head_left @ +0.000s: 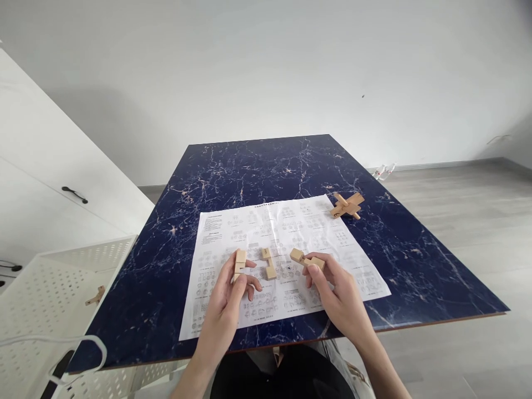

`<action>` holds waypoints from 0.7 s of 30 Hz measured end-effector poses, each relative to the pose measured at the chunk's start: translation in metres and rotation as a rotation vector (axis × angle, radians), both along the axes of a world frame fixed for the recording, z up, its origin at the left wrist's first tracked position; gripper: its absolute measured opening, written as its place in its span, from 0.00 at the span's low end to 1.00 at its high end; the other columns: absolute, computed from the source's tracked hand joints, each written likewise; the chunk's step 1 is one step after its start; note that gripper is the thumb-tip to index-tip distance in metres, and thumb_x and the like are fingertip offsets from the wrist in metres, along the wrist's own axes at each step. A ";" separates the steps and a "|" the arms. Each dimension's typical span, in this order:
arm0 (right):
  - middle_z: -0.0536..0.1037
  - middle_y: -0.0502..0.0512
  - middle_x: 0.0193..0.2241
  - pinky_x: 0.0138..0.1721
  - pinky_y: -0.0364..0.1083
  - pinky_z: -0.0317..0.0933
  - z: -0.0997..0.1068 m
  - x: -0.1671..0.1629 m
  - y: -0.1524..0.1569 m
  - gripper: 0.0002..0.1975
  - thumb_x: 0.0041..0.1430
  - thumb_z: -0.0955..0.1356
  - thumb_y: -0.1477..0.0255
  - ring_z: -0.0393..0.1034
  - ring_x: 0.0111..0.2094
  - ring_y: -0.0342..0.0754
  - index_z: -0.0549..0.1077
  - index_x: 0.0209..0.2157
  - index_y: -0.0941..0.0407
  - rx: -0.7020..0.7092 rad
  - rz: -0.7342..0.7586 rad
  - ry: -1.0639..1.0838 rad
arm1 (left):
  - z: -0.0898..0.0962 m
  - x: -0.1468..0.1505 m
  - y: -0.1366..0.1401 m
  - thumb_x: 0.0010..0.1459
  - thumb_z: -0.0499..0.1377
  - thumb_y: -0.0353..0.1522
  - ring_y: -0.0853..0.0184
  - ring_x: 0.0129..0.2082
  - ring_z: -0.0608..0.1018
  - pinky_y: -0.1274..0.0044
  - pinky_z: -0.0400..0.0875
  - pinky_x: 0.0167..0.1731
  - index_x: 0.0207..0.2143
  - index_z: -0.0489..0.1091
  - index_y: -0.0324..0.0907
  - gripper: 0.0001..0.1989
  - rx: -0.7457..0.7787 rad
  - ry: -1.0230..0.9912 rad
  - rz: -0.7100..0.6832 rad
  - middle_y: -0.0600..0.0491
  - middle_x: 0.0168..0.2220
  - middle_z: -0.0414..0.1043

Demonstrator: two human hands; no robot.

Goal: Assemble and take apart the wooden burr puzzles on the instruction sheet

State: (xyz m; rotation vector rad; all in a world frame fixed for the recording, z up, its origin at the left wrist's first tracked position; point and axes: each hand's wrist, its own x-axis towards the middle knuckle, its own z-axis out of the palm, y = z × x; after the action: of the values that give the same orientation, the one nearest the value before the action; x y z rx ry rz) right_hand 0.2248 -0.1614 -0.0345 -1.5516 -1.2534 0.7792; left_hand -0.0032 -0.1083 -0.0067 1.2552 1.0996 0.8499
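My left hand (233, 288) grips a notched wooden puzzle piece (240, 258), held upright between thumb and fingers above the paper's left part. Another notched wooden puzzle piece (269, 264), narrow in the middle and marked near its far end, lies between my two hands on the printed sheet (233, 219). In my right hand (330, 280) is a third wooden puzzle piece (296, 255), pinched at its near end, with the slim middle and far block sticking out to the left. My fingers cover parts of both held pieces. Small diagrams and text fill the sheet.
An assembled wooden cross-shaped puzzle (348, 205) rests at the sheet's far right corner. The blue marbled table (257, 166) has a white cable (97, 343) over its near left corner. To the left is a white perforated basket (120, 252) with a wooden piece (96, 296).
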 end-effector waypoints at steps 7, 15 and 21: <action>0.79 0.52 0.32 0.31 0.45 0.64 0.001 -0.001 0.000 0.17 0.77 0.61 0.56 0.73 0.31 0.49 0.73 0.50 0.52 -0.003 0.011 -0.007 | -0.001 0.000 0.001 0.73 0.54 0.50 0.60 0.36 0.78 0.68 0.73 0.37 0.64 0.66 0.47 0.26 0.020 0.040 -0.014 0.49 0.39 0.75; 0.80 0.55 0.33 0.28 0.45 0.66 0.002 -0.001 0.000 0.17 0.76 0.62 0.55 0.77 0.33 0.51 0.71 0.53 0.53 -0.004 -0.002 0.007 | 0.009 0.004 -0.001 0.74 0.53 0.49 0.60 0.36 0.80 0.68 0.73 0.39 0.61 0.68 0.45 0.23 0.025 0.064 -0.036 0.48 0.41 0.76; 0.81 0.55 0.31 0.25 0.44 0.66 0.000 -0.001 0.000 0.19 0.75 0.64 0.53 0.80 0.36 0.54 0.71 0.54 0.53 -0.021 -0.013 0.006 | 0.006 0.005 -0.001 0.75 0.53 0.48 0.61 0.38 0.80 0.68 0.73 0.40 0.63 0.65 0.46 0.23 0.029 0.038 -0.059 0.47 0.48 0.76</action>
State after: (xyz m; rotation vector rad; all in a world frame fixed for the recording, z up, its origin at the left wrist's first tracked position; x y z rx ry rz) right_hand 0.2234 -0.1614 -0.0343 -1.5719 -1.2334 0.7898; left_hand 0.0013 -0.1090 -0.0002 1.3263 1.0779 0.8027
